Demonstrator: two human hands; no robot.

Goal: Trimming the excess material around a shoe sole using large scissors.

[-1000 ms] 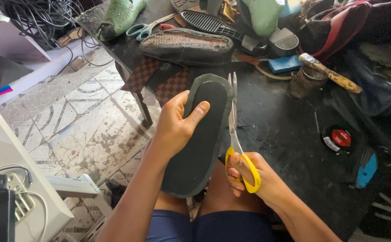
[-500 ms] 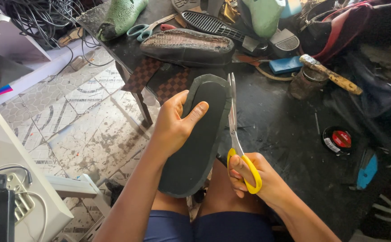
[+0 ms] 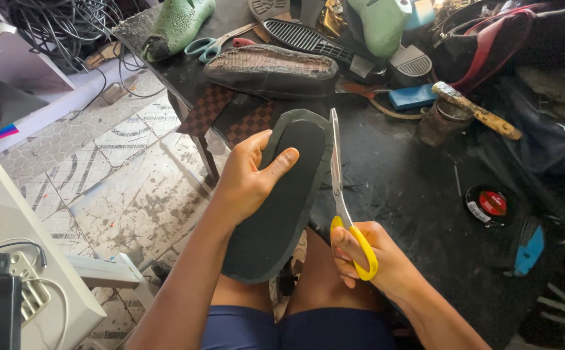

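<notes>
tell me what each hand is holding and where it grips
The left hand holds the dark shoe sole by its left edge, thumb across its face. The right hand holds the scissors by the yellow handle loops.

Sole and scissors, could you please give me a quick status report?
Left hand grips dark sole, tilted over lap. Right hand holds yellow-handled scissors, blades along sole's right edge. Nothing between blades and sole; cluttered table beyond.

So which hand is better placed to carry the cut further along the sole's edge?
Probably the right hand: it grips the yellow-handled scissors, whose blades lie along the dark sole's right edge. The left hand is busy holding the sole.
</notes>
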